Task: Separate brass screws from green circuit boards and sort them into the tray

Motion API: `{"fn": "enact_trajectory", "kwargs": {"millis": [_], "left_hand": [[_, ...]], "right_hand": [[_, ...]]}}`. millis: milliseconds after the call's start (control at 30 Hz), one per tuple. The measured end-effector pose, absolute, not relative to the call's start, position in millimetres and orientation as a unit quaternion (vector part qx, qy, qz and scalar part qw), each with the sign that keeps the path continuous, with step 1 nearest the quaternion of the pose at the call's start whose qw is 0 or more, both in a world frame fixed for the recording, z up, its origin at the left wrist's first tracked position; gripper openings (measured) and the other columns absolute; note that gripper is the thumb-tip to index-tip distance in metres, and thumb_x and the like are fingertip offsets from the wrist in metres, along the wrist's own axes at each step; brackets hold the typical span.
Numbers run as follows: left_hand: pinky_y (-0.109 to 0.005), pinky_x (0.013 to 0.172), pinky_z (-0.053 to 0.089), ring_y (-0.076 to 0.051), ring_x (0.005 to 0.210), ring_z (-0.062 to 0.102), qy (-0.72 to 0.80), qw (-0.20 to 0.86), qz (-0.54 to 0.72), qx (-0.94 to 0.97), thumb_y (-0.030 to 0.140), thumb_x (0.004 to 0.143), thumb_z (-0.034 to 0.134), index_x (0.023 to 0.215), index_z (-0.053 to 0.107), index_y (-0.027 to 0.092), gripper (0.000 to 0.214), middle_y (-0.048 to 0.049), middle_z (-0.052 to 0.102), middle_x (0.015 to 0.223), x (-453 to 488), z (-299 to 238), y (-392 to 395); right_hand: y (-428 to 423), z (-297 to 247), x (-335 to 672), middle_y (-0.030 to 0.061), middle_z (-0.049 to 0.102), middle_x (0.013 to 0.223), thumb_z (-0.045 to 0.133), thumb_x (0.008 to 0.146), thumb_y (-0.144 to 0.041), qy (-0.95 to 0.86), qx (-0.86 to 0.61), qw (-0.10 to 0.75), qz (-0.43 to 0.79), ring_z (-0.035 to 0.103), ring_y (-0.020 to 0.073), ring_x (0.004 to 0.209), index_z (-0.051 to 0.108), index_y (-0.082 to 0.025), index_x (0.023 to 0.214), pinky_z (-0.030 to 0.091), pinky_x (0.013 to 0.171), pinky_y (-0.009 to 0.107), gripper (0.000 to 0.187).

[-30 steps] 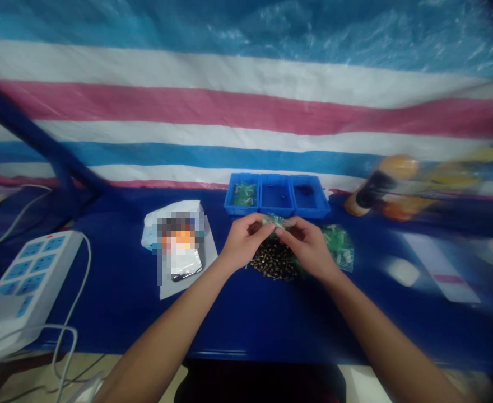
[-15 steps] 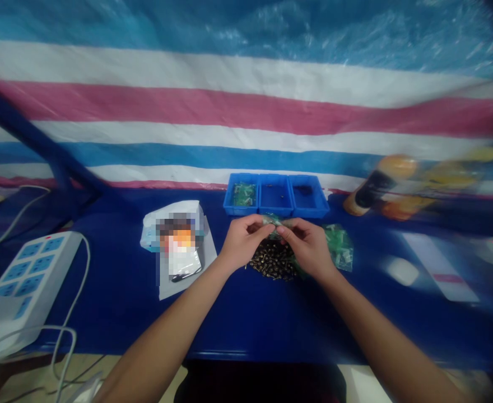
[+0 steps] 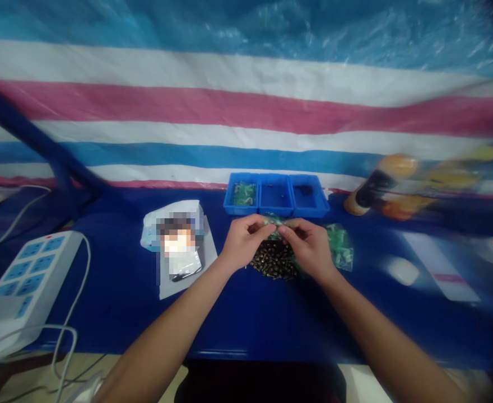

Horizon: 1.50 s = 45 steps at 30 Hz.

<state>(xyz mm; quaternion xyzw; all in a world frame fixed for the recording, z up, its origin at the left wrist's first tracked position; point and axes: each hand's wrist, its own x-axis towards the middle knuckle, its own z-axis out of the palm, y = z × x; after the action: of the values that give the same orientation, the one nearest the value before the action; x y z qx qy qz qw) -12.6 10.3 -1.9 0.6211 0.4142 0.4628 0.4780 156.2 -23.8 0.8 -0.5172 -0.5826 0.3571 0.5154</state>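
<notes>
Both my left hand point(image 3: 245, 239) and my right hand point(image 3: 307, 243) are closed, thumbs and fingers pinching a small clear plastic bag point(image 3: 273, 220) with green on it. The fingers cover most of the bag, so its contents are hard to make out. Just below the hands lies a heap of small brass-coloured, screw-like metal parts point(image 3: 275, 264) on the blue table. More green-and-clear plastic bags point(image 3: 339, 247) lie to the right of my right hand. Beyond the hands stands a blue three-part bin point(image 3: 275, 212); similar bags fill its left compartment, and a few dark bits lie in the other two.
A white power strip point(image 3: 45, 280) with cables is at the left. A white packet point(image 3: 194, 210) and papers lie left of my hands. At the right are a bottle point(image 3: 376, 182), a white rounded object point(image 3: 403, 271) and a pale flat box point(image 3: 437, 266). A striped sheet point(image 3: 246, 106) hangs behind.
Almost nothing differs. My hands stay in the same place with the small plastic bag between them, the fingers shifting only very slightly.
</notes>
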Motion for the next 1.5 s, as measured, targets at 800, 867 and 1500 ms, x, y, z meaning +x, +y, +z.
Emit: {"fn": "enact_trajectory", "kwargs": {"millis": [800,867,1500], "left_hand": [[-0.026,0.064,0.048,-0.015,0.067,0.061,0.451,0.428,0.496,0.606,0.037,0.086,0.067,0.085,0.072,0.018,0.019,-0.0013,0.069,0.074,-1.5,2.9,-5.1],[-0.026,0.065,0.049,-0.015,0.069,0.062,0.445,0.442,0.486,0.609,0.038,0.087,0.065,0.089,0.072,0.018,0.021,-0.0018,0.07,0.078,-1.9,3.9,-4.7],[-0.048,0.082,0.045,-0.034,0.095,0.062,0.621,0.07,0.417,0.659,0.041,0.087,0.062,0.116,0.063,0.021,0.035,-0.0146,0.071,0.101,-49.7,24.5,71.9]], "right_hand": [[-27.4,1.5,147.2,0.0001,0.064,0.063,0.071,0.081,-0.043,-0.534,-0.514,0.557,0.374,0.056,0.0144,0.059,0.068,-0.019,0.074,0.046,0.059,0.027,0.025],[-27.1,2.9,147.2,-0.0002,0.064,0.064,0.07,0.082,-0.042,-0.529,-0.514,0.556,0.383,0.057,0.0144,0.06,0.069,-0.019,0.077,0.046,0.061,0.027,0.024],[-15.0,-2.3,159.8,0.0041,0.066,0.084,0.068,0.082,-0.048,-0.509,-0.519,0.546,0.416,0.057,0.0142,0.063,0.068,-0.019,0.104,0.049,0.058,0.027,0.037]]}}
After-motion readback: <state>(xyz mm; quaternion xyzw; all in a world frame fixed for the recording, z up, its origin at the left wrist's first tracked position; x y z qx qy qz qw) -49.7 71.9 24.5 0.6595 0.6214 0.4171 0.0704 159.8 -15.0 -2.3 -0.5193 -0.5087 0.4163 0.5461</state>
